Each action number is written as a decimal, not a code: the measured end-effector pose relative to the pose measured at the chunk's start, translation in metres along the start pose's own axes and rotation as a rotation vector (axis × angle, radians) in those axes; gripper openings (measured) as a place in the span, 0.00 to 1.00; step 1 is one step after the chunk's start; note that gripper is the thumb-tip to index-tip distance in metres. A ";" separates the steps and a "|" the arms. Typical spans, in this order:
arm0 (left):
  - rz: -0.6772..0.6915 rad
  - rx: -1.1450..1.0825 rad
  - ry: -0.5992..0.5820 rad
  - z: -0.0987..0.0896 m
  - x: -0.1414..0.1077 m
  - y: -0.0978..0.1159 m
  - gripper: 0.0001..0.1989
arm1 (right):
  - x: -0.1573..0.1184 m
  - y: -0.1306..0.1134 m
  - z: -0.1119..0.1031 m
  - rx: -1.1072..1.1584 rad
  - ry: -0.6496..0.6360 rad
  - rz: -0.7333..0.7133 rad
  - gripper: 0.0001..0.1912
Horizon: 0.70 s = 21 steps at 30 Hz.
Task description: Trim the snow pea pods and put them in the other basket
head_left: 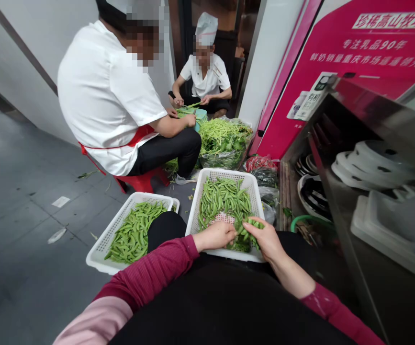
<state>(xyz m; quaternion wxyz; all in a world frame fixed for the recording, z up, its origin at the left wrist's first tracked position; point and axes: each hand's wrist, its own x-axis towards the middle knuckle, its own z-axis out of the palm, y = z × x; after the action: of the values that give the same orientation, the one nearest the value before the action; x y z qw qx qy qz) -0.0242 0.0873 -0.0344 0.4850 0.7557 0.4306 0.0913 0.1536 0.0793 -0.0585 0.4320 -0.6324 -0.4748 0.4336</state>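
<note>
A white plastic basket [194, 211] stands between my knees, with green pea pods [225, 196] heaped toward its far side. Over its near edge my right hand [266, 238] is closed around several pea pods, which poke out between thumb and fingers. Just left of it, my left hand [216, 235] is closed with its fingertips pinched together; what they grip is hidden. Small green trimmings [241, 245] lie in the basket below both hands. A second white basket [97, 258], by my left knee, holds many more pea pods [135, 232].
One co-worker [110, 91] sits on a red stool [144, 182] at left; another [209, 76] crouches at the back, both handling green stalks. A big bag of greens [225, 139] stands beyond my basket. At right is a metal shelf [336, 191] with white containers [375, 163].
</note>
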 end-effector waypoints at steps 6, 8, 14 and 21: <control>0.065 0.241 0.126 0.003 -0.001 -0.001 0.16 | 0.006 0.000 -0.005 -0.239 -0.013 -0.057 0.22; 0.056 0.326 0.115 0.004 -0.001 -0.004 0.14 | 0.006 -0.002 -0.008 -0.300 -0.036 -0.090 0.21; 0.086 0.679 0.059 0.000 -0.004 -0.007 0.10 | 0.001 -0.012 -0.011 -0.889 -0.309 -0.660 0.14; 0.215 0.556 0.382 -0.001 -0.004 -0.008 0.11 | 0.008 -0.007 0.019 -0.627 -0.465 -0.315 0.07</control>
<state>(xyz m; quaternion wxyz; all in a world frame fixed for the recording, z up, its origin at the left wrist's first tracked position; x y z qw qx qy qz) -0.0318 0.0864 -0.0395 0.1590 0.8692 0.4398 0.1606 0.1347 0.0908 -0.0575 0.1610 -0.5381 -0.7596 0.3280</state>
